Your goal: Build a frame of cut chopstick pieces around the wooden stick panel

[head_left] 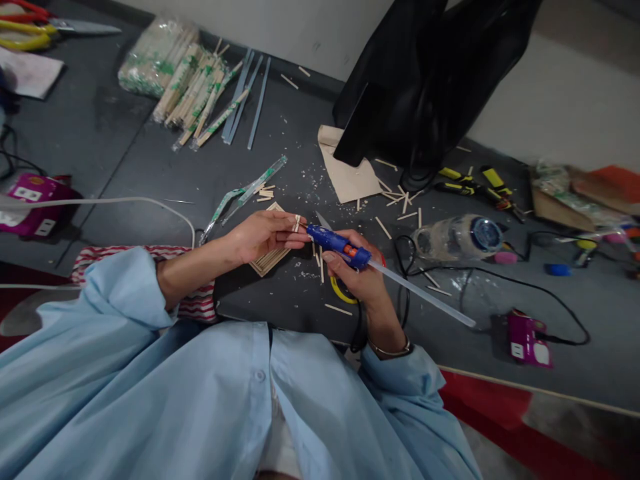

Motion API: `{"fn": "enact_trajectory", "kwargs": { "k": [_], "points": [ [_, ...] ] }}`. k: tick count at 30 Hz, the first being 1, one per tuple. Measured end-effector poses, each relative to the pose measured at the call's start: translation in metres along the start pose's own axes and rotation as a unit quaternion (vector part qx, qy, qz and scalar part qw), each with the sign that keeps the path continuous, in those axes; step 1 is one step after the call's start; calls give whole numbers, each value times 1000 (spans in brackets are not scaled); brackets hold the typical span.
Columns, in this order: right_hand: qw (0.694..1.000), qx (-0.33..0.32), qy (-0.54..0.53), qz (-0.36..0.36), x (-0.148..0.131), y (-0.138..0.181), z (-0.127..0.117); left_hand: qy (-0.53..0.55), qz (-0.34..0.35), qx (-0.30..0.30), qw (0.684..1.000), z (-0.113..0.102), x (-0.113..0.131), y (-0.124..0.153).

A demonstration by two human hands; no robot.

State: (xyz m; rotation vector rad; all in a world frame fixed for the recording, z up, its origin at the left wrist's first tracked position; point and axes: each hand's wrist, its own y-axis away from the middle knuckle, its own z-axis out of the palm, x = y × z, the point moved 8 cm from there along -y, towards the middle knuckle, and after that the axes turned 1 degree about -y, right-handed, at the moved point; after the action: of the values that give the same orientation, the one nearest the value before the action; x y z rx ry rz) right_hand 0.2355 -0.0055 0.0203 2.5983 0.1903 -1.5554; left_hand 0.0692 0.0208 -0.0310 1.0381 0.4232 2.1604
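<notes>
Wrapped around a blue hot glue gun (327, 237) is my right hand (363, 273), and a long translucent glue stick (425, 293) sticks out of the gun's rear. The nozzle points left at my left hand (265, 237), whose fingertips pinch small pieces of wooden stick (297, 223). Under the left hand lies a small rectangular panel of wooden sticks (270, 261), partly covered by the fingers. Yellow-handled scissors (343, 291) rest below the right hand, their blade tip showing beyond the gun.
Wrapped chopsticks (195, 93) and blue-grey strips (259, 103) lie at the back left. A black bag (400, 80) stands behind a beige paper piece (350, 173). Stick offcuts (403, 200) surround it. On the right are a plastic bottle (457, 238), cutters (493, 187) and a purple box (529, 340) with a cable.
</notes>
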Motion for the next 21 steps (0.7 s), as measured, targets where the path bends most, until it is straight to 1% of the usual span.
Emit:
{"fn": "enact_trajectory", "kwargs": {
  "k": [9,21],
  "points": [
    [1000,8,-16,13,0,0,-1,-12,-18,-5,1000,4,-3,3],
    [1000,12,-7,11,-1,-1,-2,-20,-14,-12,1000,5,-2,4]
  ]
}}
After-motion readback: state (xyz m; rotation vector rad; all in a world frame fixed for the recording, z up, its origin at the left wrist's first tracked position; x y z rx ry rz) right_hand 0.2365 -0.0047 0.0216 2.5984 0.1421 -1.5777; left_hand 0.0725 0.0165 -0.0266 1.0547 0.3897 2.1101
